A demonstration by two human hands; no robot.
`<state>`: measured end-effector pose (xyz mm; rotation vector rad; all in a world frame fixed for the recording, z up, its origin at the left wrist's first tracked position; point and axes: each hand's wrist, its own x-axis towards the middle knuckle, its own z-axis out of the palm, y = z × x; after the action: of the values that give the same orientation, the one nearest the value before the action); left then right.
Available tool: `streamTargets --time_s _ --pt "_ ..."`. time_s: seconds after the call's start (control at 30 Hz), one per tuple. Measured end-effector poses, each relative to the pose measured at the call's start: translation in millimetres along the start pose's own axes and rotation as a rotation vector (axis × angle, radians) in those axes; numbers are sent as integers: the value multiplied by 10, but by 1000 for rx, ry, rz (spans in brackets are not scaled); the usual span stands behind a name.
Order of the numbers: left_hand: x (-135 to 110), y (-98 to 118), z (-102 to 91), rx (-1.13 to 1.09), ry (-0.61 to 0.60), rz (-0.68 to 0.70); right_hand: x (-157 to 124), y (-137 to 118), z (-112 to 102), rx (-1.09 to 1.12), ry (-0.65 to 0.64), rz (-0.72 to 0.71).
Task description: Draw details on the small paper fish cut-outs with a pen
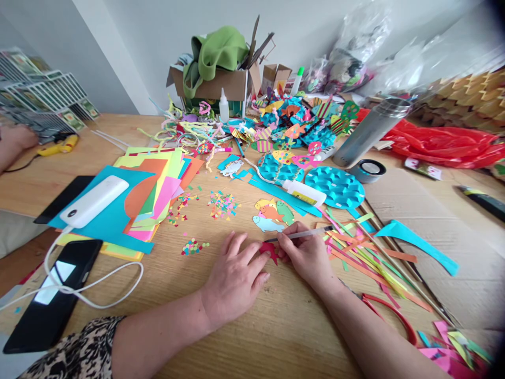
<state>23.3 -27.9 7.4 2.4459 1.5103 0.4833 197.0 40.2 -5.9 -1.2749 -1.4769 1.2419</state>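
My left hand lies flat on the wooden table, fingers spread, pressing down a small red paper cut-out. Close beside it on the right, my right hand grips a thin pen, its tip touching the red cut-out. Just beyond the hands lie paper fish in blue, orange, yellow and green.
A white glue bottle and blue round paper pieces lie farther back. Coloured paper sheets, a white power bank and a phone are at left. Paper strips lie right. Another person's hand shows far left.
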Motion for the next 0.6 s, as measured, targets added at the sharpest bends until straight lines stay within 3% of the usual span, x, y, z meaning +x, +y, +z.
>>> streamTargets --time_s 0.6 --pt "5 1 -4 -5 -8 -7 11 -7 -9 -11 1 4"
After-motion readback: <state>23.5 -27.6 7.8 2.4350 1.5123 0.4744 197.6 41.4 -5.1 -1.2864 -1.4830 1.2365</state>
